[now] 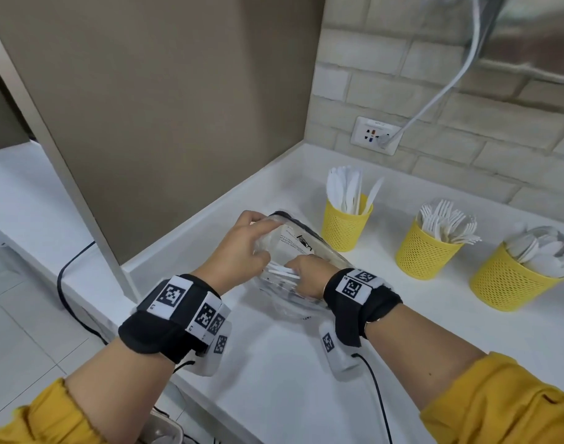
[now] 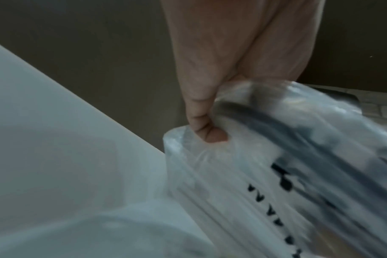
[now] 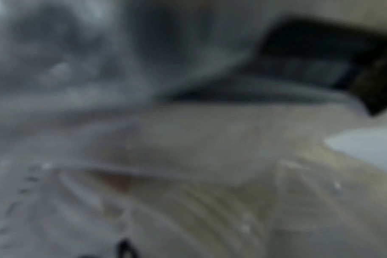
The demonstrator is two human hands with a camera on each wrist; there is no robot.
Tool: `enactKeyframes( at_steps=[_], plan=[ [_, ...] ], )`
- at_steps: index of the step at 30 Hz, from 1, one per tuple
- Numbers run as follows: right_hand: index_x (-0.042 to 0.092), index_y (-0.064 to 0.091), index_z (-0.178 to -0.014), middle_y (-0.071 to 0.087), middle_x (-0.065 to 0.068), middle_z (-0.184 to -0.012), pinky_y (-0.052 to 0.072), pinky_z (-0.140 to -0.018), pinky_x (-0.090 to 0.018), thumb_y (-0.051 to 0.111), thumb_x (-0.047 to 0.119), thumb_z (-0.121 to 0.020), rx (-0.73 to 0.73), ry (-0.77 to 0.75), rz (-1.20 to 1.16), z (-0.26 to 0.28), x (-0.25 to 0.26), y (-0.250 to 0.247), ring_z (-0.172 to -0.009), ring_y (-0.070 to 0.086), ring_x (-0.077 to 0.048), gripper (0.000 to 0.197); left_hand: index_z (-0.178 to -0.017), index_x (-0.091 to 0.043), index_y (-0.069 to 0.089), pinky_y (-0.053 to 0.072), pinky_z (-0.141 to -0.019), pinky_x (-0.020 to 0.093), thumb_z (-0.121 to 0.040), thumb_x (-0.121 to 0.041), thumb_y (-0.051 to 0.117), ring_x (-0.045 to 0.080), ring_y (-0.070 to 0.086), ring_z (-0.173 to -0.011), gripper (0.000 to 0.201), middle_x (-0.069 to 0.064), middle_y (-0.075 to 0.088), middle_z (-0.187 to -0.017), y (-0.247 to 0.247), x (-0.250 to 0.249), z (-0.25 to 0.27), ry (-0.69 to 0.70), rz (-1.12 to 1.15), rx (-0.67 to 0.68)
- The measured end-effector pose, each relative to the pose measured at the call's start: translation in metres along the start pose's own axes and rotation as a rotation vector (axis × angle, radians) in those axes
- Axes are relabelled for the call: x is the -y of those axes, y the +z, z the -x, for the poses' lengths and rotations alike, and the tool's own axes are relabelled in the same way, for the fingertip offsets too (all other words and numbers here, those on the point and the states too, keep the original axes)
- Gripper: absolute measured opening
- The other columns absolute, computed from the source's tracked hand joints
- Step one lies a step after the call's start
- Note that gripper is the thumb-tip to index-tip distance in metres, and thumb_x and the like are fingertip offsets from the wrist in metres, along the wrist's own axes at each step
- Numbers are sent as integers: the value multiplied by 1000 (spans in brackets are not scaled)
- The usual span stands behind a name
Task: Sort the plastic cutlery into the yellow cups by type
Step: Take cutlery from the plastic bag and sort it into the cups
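Observation:
A clear plastic bag (image 1: 301,241) with black print lies on the white counter (image 1: 274,379) in the head view. My left hand (image 1: 242,245) grips its upper edge; in the left wrist view the thumb (image 2: 207,129) pinches the bag (image 2: 265,174). My right hand (image 1: 306,277) reaches into the bag's mouth, fingers curled round white cutlery handles (image 1: 280,270). Three yellow mesh cups stand to the right: one with knives (image 1: 346,224), one with forks (image 1: 426,248), one with spoons (image 1: 511,277). The right wrist view is a blur of plastic (image 3: 188,139).
A beige panel (image 1: 178,107) rises just left of the bag. A brick-pattern wall with a socket (image 1: 377,136) and a white cable (image 1: 441,94) stands behind the cups. A black cable (image 1: 66,283) hangs off the counter's left side.

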State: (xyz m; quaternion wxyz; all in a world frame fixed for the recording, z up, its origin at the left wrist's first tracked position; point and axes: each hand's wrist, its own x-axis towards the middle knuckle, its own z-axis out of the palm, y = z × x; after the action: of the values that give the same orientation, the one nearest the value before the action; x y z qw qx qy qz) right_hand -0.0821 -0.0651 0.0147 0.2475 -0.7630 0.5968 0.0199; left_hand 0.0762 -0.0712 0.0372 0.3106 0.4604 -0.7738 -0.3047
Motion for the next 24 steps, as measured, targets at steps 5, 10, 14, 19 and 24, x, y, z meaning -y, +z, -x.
enactKeyframes(
  at_steps=[5, 10, 14, 19, 24],
  plan=[
    [3, 56, -116, 53, -5, -70, 35, -32, -12, 53, -1, -85, -18, 68, -151, 0, -7, -5, -52, 48, -18, 31, -131, -23, 52, 36, -61, 9, -79, 13, 47, 13, 44, -85, 63, -1, 33, -112, -6, 12, 0, -128, -192, 16],
    [8, 59, -118, 57, -7, -86, 30, -34, -7, 55, 1, -85, -13, -38, -185, 18, -9, -13, -39, 48, 0, 34, -137, -30, 45, 35, -59, 13, -82, 11, 42, 18, 46, -87, 68, 6, 46, -106, 1, 19, 3, -227, -194, 38],
    [14, 56, -123, 65, -5, -101, 44, -58, -17, 57, -4, -78, -39, -104, -261, 16, -7, -7, -82, 59, -20, 48, -129, -30, 51, 49, -66, 24, -80, 12, 44, 25, 63, -92, 65, 2, 58, -107, 6, 14, 1, -154, -6, -10],
    [26, 63, -91, 60, 0, -79, 43, -61, -18, 62, 10, -81, -31, -48, -357, 15, -4, -12, -68, 53, -13, 19, -117, -40, 47, 50, -56, 18, -78, 18, 46, 11, 59, -74, 70, -4, 53, -115, 11, 13, 1, -138, 262, -14],
    [22, 56, -69, 54, 3, -62, 42, -55, -23, 69, 11, -76, -82, -35, -366, 16, -1, -13, -55, 49, -10, 19, -136, -18, 44, 45, -90, 30, -76, 12, 56, 14, 49, -110, 68, 0, 48, -117, 10, 8, 0, -96, 168, 16]
  ],
)
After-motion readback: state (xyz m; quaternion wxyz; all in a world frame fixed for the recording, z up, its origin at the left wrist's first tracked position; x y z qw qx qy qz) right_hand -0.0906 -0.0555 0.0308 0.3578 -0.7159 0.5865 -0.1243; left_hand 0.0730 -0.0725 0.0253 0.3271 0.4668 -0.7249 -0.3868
